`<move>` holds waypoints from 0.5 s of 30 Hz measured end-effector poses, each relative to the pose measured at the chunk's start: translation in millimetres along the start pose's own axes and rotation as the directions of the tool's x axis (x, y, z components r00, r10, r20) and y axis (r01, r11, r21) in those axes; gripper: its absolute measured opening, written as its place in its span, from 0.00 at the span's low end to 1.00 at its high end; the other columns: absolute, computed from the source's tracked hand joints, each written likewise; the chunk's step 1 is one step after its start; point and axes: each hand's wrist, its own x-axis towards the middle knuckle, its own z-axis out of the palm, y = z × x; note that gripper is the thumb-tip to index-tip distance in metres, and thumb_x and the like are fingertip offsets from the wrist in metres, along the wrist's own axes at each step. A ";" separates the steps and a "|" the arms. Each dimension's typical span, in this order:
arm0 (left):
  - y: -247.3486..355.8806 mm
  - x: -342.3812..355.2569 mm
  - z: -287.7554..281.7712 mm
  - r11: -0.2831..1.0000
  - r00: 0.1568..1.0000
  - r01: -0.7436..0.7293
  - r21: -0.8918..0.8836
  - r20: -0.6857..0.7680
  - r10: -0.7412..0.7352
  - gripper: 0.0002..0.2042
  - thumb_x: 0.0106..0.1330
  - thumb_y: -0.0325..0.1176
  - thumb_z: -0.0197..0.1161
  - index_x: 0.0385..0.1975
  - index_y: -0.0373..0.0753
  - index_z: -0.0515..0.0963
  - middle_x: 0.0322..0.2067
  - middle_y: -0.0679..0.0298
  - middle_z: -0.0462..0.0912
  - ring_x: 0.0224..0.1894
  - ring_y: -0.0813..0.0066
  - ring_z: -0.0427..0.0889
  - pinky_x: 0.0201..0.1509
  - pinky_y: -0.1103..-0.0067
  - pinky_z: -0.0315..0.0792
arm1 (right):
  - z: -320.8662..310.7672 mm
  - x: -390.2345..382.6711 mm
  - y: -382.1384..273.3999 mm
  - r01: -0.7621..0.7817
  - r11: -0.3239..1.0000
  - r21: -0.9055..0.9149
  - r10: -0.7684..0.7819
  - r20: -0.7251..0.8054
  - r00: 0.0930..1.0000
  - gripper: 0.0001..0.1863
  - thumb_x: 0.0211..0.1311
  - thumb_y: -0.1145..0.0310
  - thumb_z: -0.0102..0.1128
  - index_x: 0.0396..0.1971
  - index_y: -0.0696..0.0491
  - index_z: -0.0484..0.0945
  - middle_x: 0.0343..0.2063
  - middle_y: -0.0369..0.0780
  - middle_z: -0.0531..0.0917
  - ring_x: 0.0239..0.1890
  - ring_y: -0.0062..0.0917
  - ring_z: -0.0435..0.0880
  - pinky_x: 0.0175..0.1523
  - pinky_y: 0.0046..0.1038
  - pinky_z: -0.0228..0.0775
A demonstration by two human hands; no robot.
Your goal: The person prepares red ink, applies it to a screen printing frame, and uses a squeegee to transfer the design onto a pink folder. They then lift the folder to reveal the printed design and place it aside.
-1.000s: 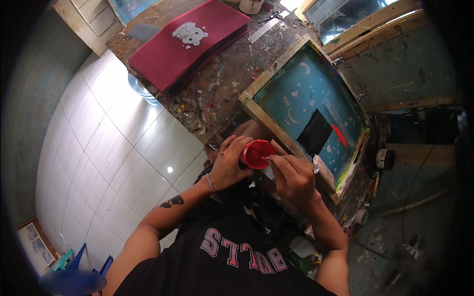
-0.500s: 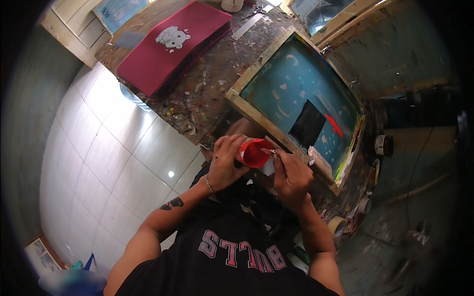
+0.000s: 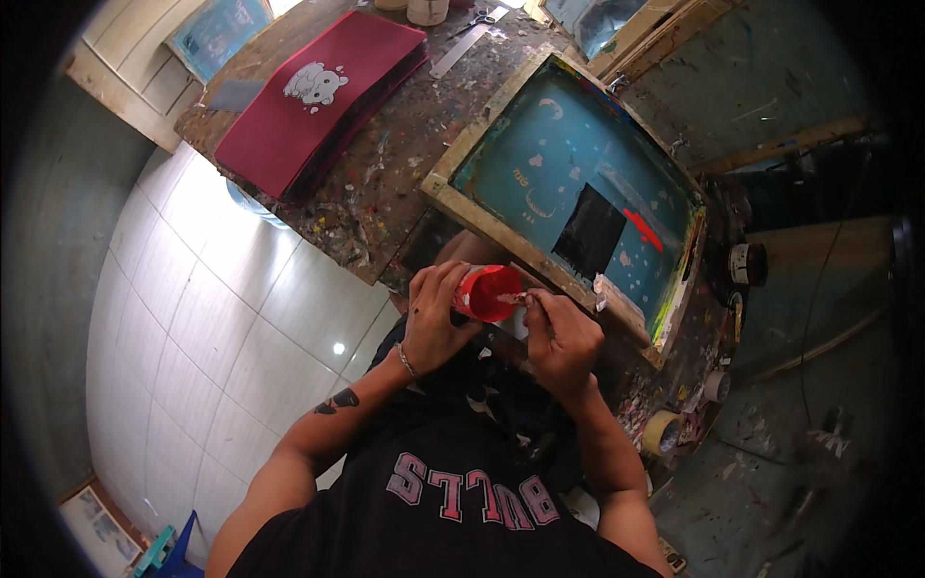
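Note:
My left hand (image 3: pixel 436 310) is wrapped round a small red pot (image 3: pixel 489 294), tilted so that its red-coated inside shows. Pinched in the fingers of my right hand (image 3: pixel 567 337) is a thin, ink-smeared stick (image 3: pixel 515 299), its tip at the mouth of the pot. Both hands are in front of my body, just short of a wooden-framed printing screen (image 3: pixel 445 185). On its blue mesh lie a black rectangular patch (image 3: pixel 590 233) and a thick streak of red ink (image 3: pixel 643 229). A pinkish, stained block (image 3: pixel 619 303) rests at the screen's near edge.
Stacked maroon sheets (image 3: pixel 279 125), the top one with a white animal print, lie on the paint-spattered table (image 3: pixel 385 144). Beyond are a metal ruler (image 3: pixel 461 50) and scissors (image 3: pixel 479 21). Tape rolls (image 3: pixel 662 433) and a dark jar (image 3: pixel 747 265) sit at the right. Tiled floor (image 3: pixel 212 318) spreads left.
The view has shifted a little, so the table and screen appear further left and higher. Both hands keep their hold on the pot and the stick.

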 end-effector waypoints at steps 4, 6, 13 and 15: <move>1.8 0.2 -1.5 1.000 1.000 0.007 -0.007 -0.001 -0.007 0.44 0.39 0.28 0.80 0.64 0.37 0.69 0.59 0.53 0.75 0.63 0.52 0.74 0.70 0.61 0.60 | -2.8 2.5 -4.5 -0.029 1.000 0.001 0.029 -0.025 0.999 0.05 0.65 0.80 0.64 0.39 0.62 0.85 0.24 0.42 0.86 0.24 0.26 0.87 0.31 0.26 0.77; 0.9 0.7 0.1 1.000 1.000 -0.001 -0.014 -0.007 0.001 0.44 0.39 0.28 0.80 0.64 0.37 0.69 0.59 0.53 0.76 0.62 0.52 0.74 0.70 0.61 0.60 | 0.4 2.0 1.9 0.026 0.999 -0.035 -0.026 -0.006 1.000 0.05 0.65 0.80 0.64 0.39 0.62 0.85 0.25 0.42 0.86 0.25 0.25 0.87 0.32 0.25 0.77; -0.1 0.6 2.1 1.000 1.000 -0.014 -0.024 -0.014 0.013 0.44 0.41 0.29 0.81 0.64 0.38 0.68 0.59 0.54 0.75 0.62 0.52 0.74 0.70 0.61 0.60 | 1.9 0.1 -1.6 -0.045 0.999 0.026 0.045 -0.019 0.999 0.04 0.64 0.80 0.64 0.37 0.61 0.83 0.28 0.46 0.85 0.28 0.39 0.87 0.33 0.32 0.77; -0.8 -0.7 2.8 1.000 1.000 -0.004 -0.014 -0.018 0.004 0.44 0.41 0.29 0.81 0.64 0.38 0.69 0.59 0.54 0.75 0.62 0.52 0.74 0.70 0.61 0.60 | 2.6 -2.5 0.4 -0.110 0.992 0.060 0.108 0.034 0.994 0.04 0.64 0.79 0.64 0.37 0.61 0.83 0.28 0.46 0.86 0.28 0.39 0.87 0.33 0.32 0.77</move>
